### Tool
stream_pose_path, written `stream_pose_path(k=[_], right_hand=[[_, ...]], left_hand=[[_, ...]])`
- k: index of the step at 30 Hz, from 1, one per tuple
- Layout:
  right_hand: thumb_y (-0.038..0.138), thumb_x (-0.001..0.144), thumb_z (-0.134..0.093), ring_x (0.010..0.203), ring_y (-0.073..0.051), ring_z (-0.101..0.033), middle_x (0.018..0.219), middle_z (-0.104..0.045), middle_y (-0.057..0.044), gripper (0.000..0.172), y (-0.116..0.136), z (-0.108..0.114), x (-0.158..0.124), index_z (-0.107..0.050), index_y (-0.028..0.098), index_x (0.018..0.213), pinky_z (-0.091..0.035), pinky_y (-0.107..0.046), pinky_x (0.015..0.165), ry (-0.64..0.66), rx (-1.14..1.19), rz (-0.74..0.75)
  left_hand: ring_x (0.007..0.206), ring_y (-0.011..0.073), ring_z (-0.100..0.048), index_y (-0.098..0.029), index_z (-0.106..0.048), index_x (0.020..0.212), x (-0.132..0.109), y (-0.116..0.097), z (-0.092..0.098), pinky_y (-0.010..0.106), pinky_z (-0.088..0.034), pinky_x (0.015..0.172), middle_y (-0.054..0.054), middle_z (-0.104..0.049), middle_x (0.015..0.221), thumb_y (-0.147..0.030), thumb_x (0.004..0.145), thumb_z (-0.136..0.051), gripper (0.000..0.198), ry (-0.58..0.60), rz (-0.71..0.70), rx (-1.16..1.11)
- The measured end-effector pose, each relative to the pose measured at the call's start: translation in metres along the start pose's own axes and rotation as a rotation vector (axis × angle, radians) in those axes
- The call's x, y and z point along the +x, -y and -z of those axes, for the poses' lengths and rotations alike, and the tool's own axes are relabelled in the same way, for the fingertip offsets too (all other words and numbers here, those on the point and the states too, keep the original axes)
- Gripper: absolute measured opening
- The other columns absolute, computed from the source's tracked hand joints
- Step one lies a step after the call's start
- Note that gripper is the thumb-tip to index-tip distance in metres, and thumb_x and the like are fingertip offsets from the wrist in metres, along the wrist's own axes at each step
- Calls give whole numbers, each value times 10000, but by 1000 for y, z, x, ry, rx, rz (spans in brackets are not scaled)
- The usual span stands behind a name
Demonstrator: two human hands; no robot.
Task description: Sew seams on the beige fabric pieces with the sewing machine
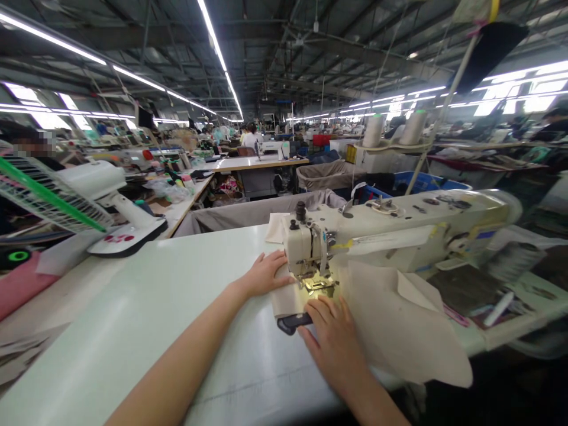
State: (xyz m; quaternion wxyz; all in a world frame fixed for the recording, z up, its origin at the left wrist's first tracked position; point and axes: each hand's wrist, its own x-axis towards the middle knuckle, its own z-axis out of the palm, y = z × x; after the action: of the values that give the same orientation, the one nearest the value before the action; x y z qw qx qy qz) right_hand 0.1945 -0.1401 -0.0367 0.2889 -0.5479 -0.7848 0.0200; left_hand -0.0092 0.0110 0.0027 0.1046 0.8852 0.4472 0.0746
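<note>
Cream fabric point(403, 325) runs from beneath the sewing machine point(399, 220), long axis slanting rightward, rounded end past the counter's point(164, 284) near edge; left hand point(265, 274) and right hand point(335, 331) rest on it, each grip apart.

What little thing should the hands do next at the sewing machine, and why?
I'd say gently guide the cream cloth under the sewing machine: it lies by the lit needle area, with the left hand at its left side and the right hand resting on it in front.
</note>
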Motion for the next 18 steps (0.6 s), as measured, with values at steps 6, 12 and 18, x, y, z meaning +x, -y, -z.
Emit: stream_pose_path(k=[6, 12, 18], right_hand=[[300, 966, -605, 1229, -320, -551, 1235, -684, -94, 244, -1, -3, -1, -621, 229, 1199, -299, -612, 1135, -25, -33, 17], [300, 958, -633, 1215, -310, -559, 1207, -693, -83, 215, -2, -2, 2, -628, 233, 1163, -291, -604, 1140, -35, 1, 21], [275, 935, -672, 1202, -305, -564, 1187, -701, -62, 190, -5, -3, 6, -633, 236, 1118, -312, -601, 1128, -34, 16, 41]], left_hand=[[1333, 323, -494, -322, -580, 1368, 3, 3, 0, 555, -317, 1140, 70, -548, 1449, -537, 936, -588, 482, -12, -23, -3], [1316, 306, -509, -317, -604, 1341, 3, 1, 1, 513, -348, 1127, 62, -565, 1430, -520, 935, -601, 454, -14, -39, 8], [1296, 290, -530, -314, -601, 1329, 8, 3, 7, 503, -383, 1104, 59, -581, 1413, -455, 925, -635, 429, -23, -40, 71]])
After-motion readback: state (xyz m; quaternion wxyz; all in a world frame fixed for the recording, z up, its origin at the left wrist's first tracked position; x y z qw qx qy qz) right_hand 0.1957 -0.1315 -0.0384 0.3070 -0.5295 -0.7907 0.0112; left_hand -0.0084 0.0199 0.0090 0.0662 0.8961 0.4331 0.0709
